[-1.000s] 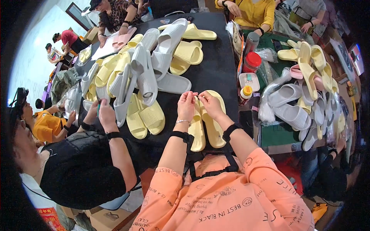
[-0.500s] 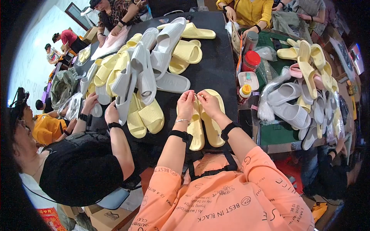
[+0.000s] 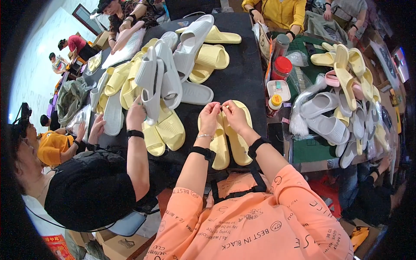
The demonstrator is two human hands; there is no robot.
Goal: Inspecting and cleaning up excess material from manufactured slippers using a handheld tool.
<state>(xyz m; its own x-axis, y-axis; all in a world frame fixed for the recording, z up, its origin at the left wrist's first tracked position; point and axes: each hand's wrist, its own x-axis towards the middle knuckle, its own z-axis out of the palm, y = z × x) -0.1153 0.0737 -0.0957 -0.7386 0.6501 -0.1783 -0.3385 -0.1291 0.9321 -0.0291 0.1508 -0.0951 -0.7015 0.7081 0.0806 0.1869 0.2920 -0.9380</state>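
Observation:
A pair of pale yellow slippers [image 3: 239, 145] lies side by side at the table's near edge, toes pointing away from me. Over their toe ends my left hand [image 3: 209, 118] is closed in a pinch. My right hand [image 3: 235, 118] pinches right beside it, fingertips almost meeting the left ones. Whatever is between the fingers is too small to make out. Both hands partly cover the slippers' straps.
Left of me, a co-worker's hand [image 3: 136, 113] is at a pile of grey slippers [image 3: 190, 45] and yellow slippers [image 3: 170, 130]. To my right are a red-lidded jar [image 3: 282, 67], a yellow-capped bottle [image 3: 274, 102], a bundle of clear plastic strands [image 3: 299, 117] and another slipper heap [image 3: 325, 128].
My hands stay nearly in place, still pinched together over the yellow slippers. On the left, the co-worker's hands have shifted and grey slippers in the pile have moved.

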